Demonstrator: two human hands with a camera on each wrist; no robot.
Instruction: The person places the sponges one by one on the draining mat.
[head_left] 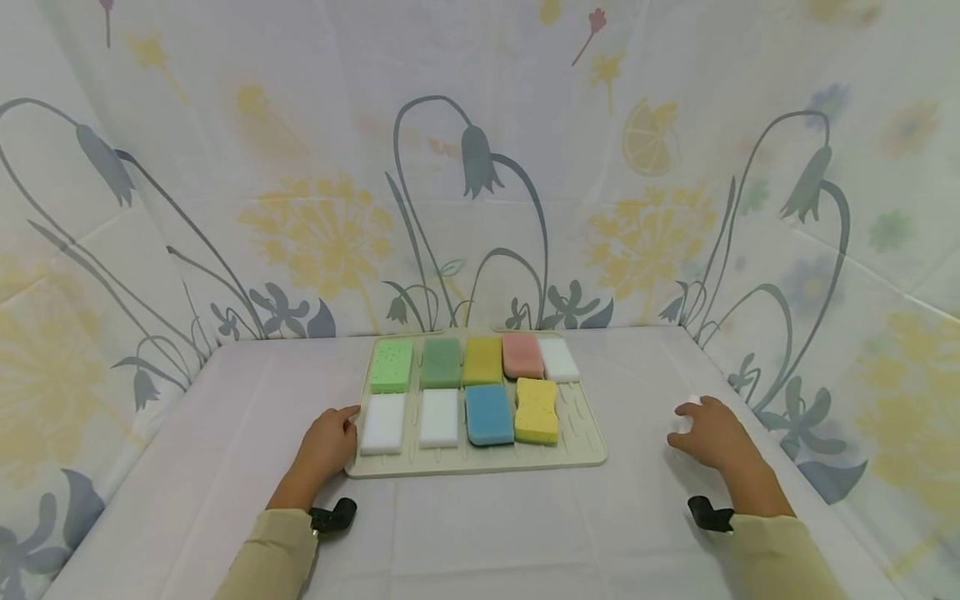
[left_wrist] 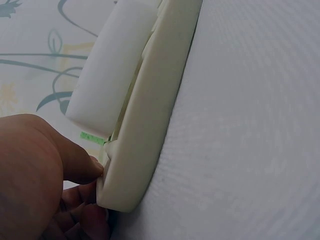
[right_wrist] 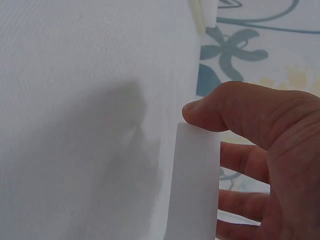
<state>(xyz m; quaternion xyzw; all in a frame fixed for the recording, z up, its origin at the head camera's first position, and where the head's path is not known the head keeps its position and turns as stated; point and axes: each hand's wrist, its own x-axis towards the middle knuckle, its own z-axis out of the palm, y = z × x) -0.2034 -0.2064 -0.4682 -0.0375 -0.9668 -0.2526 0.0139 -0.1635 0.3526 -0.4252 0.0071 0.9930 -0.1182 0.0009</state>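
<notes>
A pale cream tray [head_left: 480,463] lies on the table with several sponges in two rows. My left hand [head_left: 327,444] is at its left side, and in the left wrist view the thumb [left_wrist: 82,167] and curled fingers pinch the tray's corner. A white sponge block [left_wrist: 112,65] sits just inside that edge. Off to the tray's right, my right hand [head_left: 714,435] grips a white sponge block [right_wrist: 195,180] by its edges, thumb on one end and fingers along the side. From the head view, that block is mostly hidden behind the hand.
On the tray's back row are light green [head_left: 392,367], dark green [head_left: 441,363], yellow [head_left: 482,361], pink [head_left: 522,356] and white [head_left: 558,359] sponges. The front row has two white blocks [head_left: 438,418], a blue sponge [head_left: 489,415] and a wavy-sided yellow one [head_left: 536,412]. Patterned cloth walls enclose the table.
</notes>
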